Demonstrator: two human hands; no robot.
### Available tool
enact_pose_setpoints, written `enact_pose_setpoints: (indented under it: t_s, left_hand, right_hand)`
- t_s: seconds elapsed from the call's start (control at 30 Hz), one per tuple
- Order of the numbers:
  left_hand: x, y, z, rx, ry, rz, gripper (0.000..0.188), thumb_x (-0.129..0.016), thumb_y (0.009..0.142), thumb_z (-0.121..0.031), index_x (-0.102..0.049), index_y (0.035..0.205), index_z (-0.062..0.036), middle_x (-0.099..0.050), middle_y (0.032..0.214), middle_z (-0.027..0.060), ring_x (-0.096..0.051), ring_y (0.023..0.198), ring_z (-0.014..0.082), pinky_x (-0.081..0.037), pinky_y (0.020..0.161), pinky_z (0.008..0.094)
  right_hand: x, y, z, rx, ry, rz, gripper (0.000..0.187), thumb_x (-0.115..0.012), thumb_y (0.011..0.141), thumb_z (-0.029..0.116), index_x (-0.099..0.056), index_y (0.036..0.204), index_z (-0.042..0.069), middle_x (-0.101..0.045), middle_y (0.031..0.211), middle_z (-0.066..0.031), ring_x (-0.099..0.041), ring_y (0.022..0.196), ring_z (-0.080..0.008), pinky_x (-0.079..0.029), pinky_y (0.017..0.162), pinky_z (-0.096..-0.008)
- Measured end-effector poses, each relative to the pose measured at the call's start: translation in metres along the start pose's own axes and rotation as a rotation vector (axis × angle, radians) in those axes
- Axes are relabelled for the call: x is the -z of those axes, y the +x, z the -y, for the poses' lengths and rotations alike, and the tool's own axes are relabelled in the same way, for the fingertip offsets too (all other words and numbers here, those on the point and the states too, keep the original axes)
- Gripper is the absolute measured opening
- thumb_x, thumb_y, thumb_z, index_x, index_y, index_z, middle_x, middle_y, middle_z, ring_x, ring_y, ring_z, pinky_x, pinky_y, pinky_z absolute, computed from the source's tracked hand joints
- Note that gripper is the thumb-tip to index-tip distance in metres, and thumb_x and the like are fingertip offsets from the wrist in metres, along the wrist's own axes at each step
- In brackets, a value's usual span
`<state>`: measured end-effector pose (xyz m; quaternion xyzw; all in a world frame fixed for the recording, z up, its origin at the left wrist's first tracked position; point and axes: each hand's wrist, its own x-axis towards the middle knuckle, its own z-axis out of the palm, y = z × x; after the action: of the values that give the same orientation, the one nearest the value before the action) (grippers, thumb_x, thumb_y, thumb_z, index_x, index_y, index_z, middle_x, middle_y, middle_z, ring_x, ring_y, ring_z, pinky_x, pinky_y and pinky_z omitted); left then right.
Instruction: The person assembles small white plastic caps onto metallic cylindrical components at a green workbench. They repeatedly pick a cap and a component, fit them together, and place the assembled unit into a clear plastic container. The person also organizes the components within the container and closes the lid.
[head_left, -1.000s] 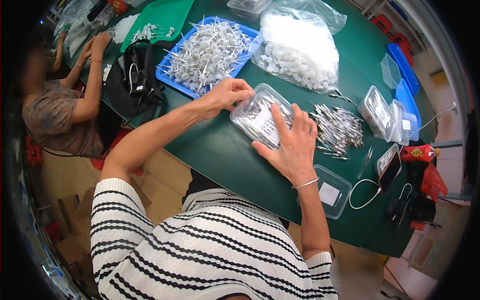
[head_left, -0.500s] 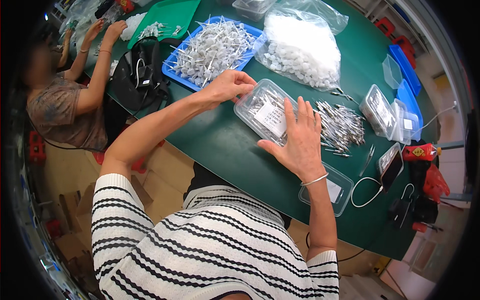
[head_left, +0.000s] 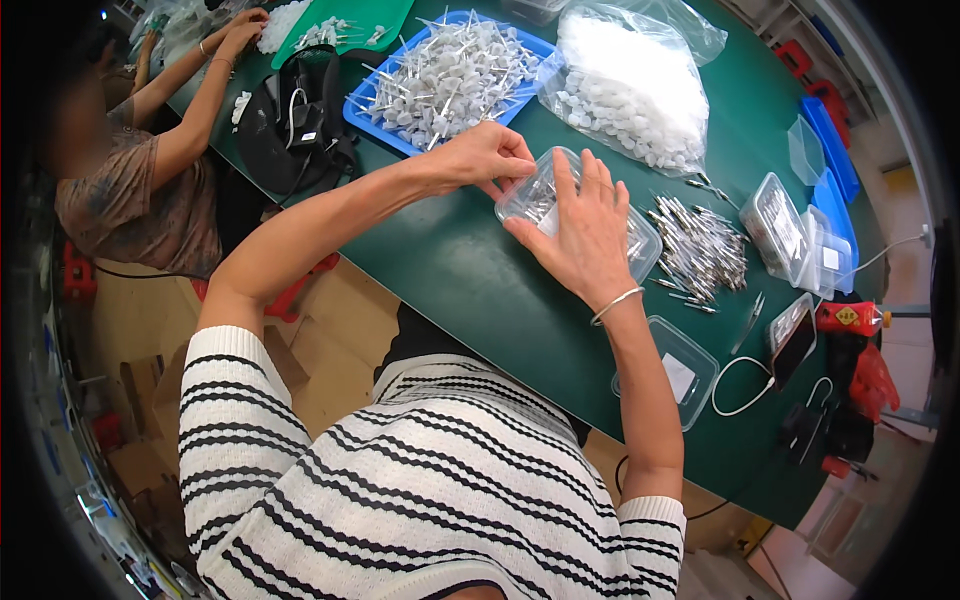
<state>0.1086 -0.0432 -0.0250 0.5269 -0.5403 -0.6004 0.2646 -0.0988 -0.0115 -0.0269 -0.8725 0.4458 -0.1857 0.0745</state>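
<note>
A clear plastic box (head_left: 642,248) with thin metal pieces in it and a pale label lies on the green table in front of me. My right hand (head_left: 585,228) rests flat across its top, fingers stretched out, covering much of the label. At the box's upper left corner, my left hand (head_left: 482,160) is closed, thumb and fingers pinched at the rim. Just right of the box lies a loose pile of slim metal pieces (head_left: 702,245). Nearer to me, partly behind my right wrist, is a clear plastic lid or shallow tray (head_left: 690,365) with a white label.
Beyond my hands stand a blue tray (head_left: 352,113) heaped with white-capped pieces and a bag of white caps (head_left: 630,90). Tweezers (head_left: 748,322), a phone (head_left: 792,335), a white cable and other clear boxes (head_left: 775,225) lie right. A black bag (head_left: 290,140) and a co-worker (head_left: 150,190) are left.
My right hand has slid left over the box and now covers its label more. My left fingers stay at the corner. The whole view has shifted slightly.
</note>
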Motion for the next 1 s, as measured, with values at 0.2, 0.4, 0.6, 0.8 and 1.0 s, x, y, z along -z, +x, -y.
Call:
enact_pose_setpoints:
  t_s: [0.2,0.4,0.6,0.8,1.0]
  left_hand:
    - [-0.004,-0.006,0.004,-0.048,-0.008,-0.021,0.022,-0.064,0.092,-0.021,-0.064,0.099,-0.0008,-0.064,0.087,0.0032,-0.062,0.075,0.0091,-0.056,0.061,0.0251]
    - [-0.021,-0.032,0.024,-0.017,-0.231,-0.113,0.023,-0.064,0.093,-0.024,-0.062,0.101,-0.0028,-0.063,0.086,0.0012,-0.06,0.072,0.0074,-0.056,0.06,0.0245]
    - [-0.024,-0.032,0.03,-0.071,-0.23,-0.133,0.021,-0.064,0.092,-0.021,-0.062,0.104,-0.0031,-0.062,0.081,0.0004,-0.059,0.066,0.0061,-0.056,0.057,0.023]
    - [-0.038,-0.033,0.027,-0.193,-0.187,-0.227,0.027,-0.062,0.093,-0.015,-0.059,0.116,-0.0017,-0.061,0.08,0.0005,-0.059,0.066,0.006,-0.056,0.056,0.0226]
    - [-0.045,-0.032,0.029,-0.325,0.064,-0.356,0.025,-0.061,0.094,-0.014,-0.06,0.116,-0.0027,-0.06,0.08,-0.0006,-0.058,0.071,0.0058,-0.05,0.057,0.0207]
  right_hand:
    - [-0.002,-0.001,0.007,-0.002,-0.05,-0.031,0.094,-0.073,0.072,0.054,-0.038,0.142,0.004,-0.037,0.141,-0.0284,-0.034,0.133,-0.0427,-0.023,0.107,-0.0616]
    - [-0.005,-0.002,0.006,0.026,-0.037,-0.087,0.09,-0.073,0.072,0.053,-0.041,0.141,0.006,-0.039,0.139,-0.0301,-0.035,0.132,-0.043,-0.023,0.107,-0.0617]
    - [0.023,-0.007,-0.015,0.073,0.016,0.097,0.091,-0.072,0.072,0.059,-0.043,0.141,0.008,-0.038,0.141,-0.0307,-0.034,0.134,-0.0445,-0.022,0.11,-0.0575]
    - [0.038,-0.048,-0.046,0.053,-0.044,0.05,0.087,-0.069,0.073,0.06,-0.045,0.141,0.012,-0.037,0.144,-0.0265,-0.033,0.135,-0.0407,-0.019,0.111,-0.0562]
    - [0.038,-0.054,-0.051,0.017,0.2,-0.109,0.073,-0.065,0.083,0.05,-0.046,0.14,0.009,-0.041,0.143,-0.023,-0.036,0.135,-0.0371,-0.022,0.112,-0.05]
